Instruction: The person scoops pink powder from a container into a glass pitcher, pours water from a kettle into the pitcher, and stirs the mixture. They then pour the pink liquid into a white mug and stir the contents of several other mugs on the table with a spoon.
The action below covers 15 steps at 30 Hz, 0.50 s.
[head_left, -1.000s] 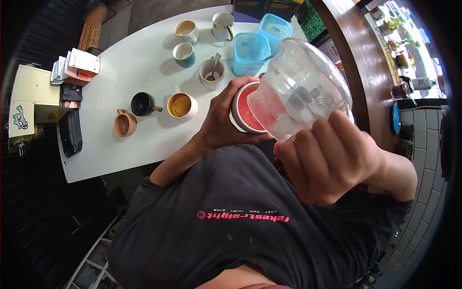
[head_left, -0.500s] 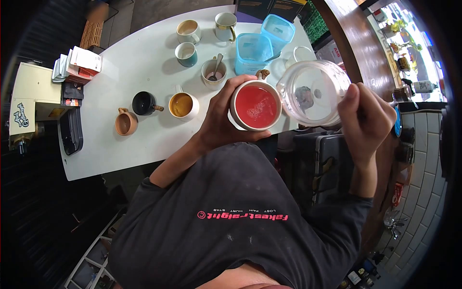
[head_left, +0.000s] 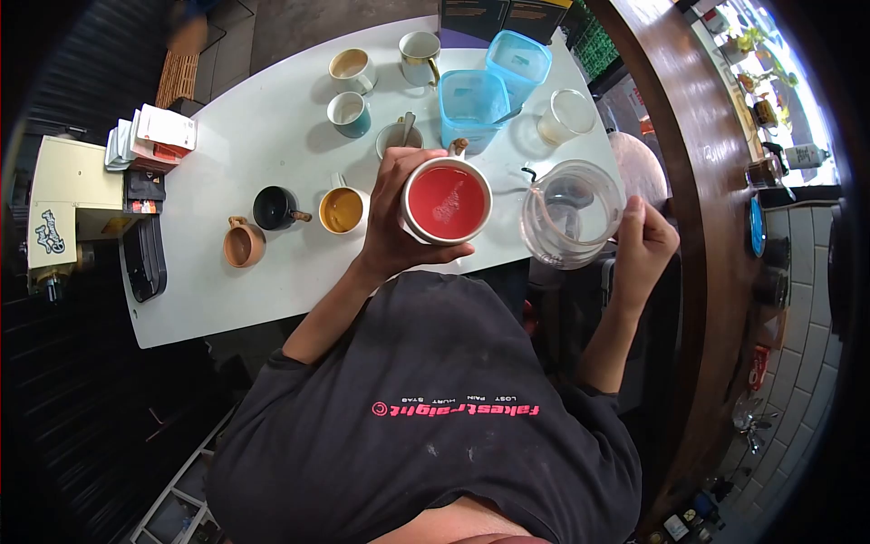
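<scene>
The left hand (head_left: 391,231) reaches out from a bent elbow, forearm angled up toward the counter (head_left: 272,154), and its fingers wrap closed around the side of a white mug (head_left: 447,201) filled with red drink. The mug is level, held above the counter's near edge, its brown handle pointing away from the person. The right hand (head_left: 645,247) is raised on an upright forearm, fingers curled shut on the handle side of a clear glass pitcher (head_left: 571,214), which stands upright just right of the mug, apart from it, over the counter's right corner. Beyond the mug stand two blue plastic containers (head_left: 475,100), a small cup with a spoon (head_left: 397,136) and a clear cup (head_left: 568,115). To the left sit a mug of yellow-brown drink (head_left: 343,208), a black cup (head_left: 274,207) and a tan cup (head_left: 243,245).
</scene>
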Each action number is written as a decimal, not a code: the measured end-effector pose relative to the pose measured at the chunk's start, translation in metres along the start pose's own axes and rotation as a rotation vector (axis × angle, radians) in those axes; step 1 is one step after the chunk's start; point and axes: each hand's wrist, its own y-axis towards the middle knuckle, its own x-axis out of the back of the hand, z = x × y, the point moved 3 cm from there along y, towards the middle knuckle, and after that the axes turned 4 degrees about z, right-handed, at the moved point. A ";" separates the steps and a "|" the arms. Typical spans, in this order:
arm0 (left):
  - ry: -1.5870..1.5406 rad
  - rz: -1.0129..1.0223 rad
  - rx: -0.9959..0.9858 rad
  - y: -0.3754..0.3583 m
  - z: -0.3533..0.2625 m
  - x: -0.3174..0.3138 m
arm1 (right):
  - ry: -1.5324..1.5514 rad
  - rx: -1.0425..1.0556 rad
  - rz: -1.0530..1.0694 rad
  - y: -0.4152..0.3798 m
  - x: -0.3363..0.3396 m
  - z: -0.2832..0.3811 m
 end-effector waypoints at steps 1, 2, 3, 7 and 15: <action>-0.001 0.006 -0.004 -0.001 0.002 0.000 | 0.015 -0.015 0.011 -0.003 -0.003 -0.005; 0.019 -0.002 -0.021 -0.001 0.003 0.002 | 0.044 -0.038 0.002 -0.005 -0.008 -0.005; 0.039 -0.012 -0.037 -0.002 0.004 0.003 | 0.046 -0.039 -0.003 -0.007 -0.011 -0.007; 0.006 -0.012 0.011 -0.005 0.011 0.007 | 0.097 -0.074 0.018 -0.015 -0.024 -0.013; -0.164 -0.019 0.301 -0.019 0.023 0.019 | 0.136 -0.116 0.055 -0.026 -0.040 -0.024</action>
